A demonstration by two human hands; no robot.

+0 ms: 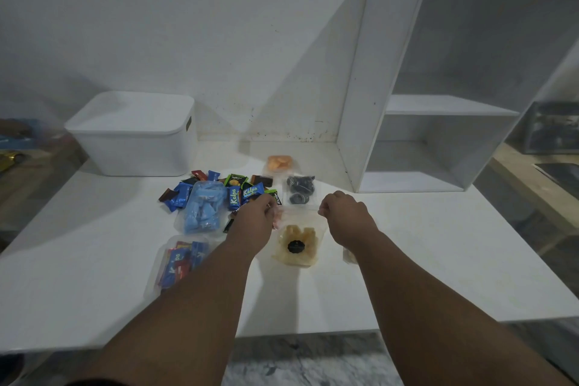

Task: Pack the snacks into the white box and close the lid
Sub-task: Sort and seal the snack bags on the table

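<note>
Left hand (253, 219): is reaching over the table with fingers curled and is pinching the upper left corner of the clear pouch (297, 244); the fingertips are turned away from the camera, so the exact hold is not showing.
Right hand (344, 213): is curling into a loose fist and seems to be pinching the pouch's upper right corner between thumb and fingers.
Clear pouch: is holding pale yellow snack pieces and a round black label, and is lying on the white table (423, 260) between the two forearms.
White box (131, 147): is sitting at the far left of the table against the wall, well apart from both hands.
Lid (131, 111): is resting on the box (covering it fully).
Loose snacks (247, 189): are lying in a heap of blue, green and brown wrappers in front of the box, just beyond the left hand.
Blue-filled pouch (205, 210): is lying against the near side of the heap, left of the left hand.
Mixed-wrapper pouch (178, 260): is lying nearer the camera, beside the left forearm.
Dark-cookie pouch (300, 189): is lying just beyond the hands.
Orange-snack pouch (279, 163): is lying behind the cookie pouch.
Shelf unit (423, 103): is standing on the table at the right.
</note>
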